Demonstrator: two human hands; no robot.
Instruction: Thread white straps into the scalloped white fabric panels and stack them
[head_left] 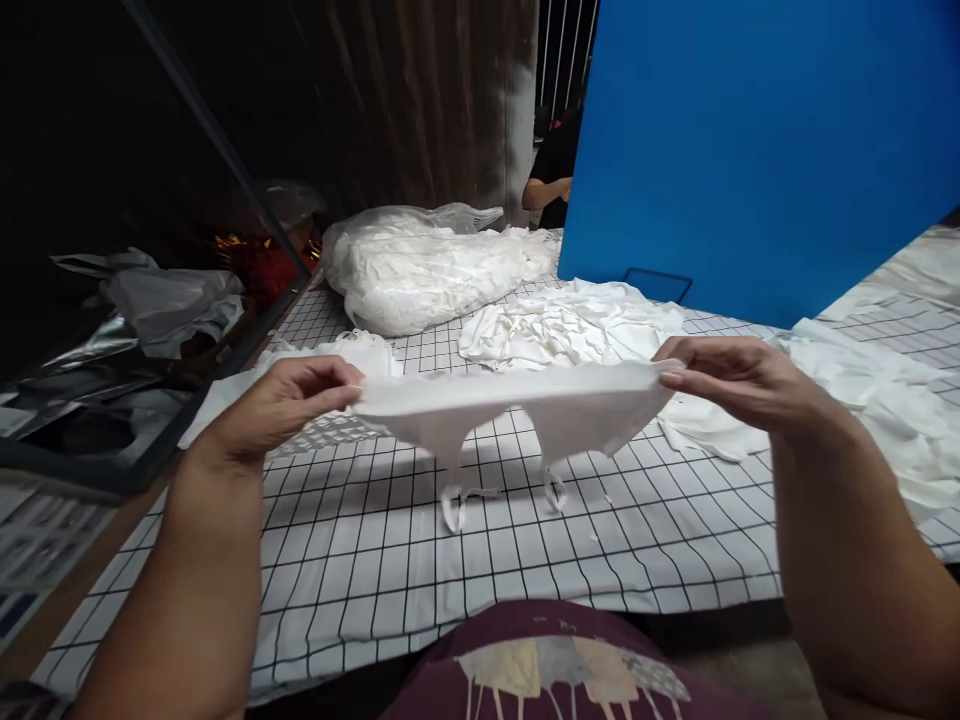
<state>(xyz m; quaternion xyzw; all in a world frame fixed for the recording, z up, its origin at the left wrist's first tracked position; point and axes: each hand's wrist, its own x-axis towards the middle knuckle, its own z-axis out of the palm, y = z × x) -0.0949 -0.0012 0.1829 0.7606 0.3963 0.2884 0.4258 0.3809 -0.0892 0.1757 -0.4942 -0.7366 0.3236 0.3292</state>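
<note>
A white bra [495, 395] is stretched level across the middle of the view, above the checked cloth. Two cup-shaped parts hang from its band, and thin straps dangle below them. My left hand [289, 400] pinches one end of the band between thumb and fingers. At the other end, my right hand [739, 380] holds the band in a similar pinch. Just behind the bra lies a pile of white garments [577, 320]. More white fabric pieces [360, 350] lie beyond my left hand.
A checked tablecloth [360, 560] covers the table. At the back stands a clear bag of white garments [420, 270]. A large blue board [750, 150] rises at the right, with white garments [892, 400] before it. Another person's arm [547, 192] shows beside the board.
</note>
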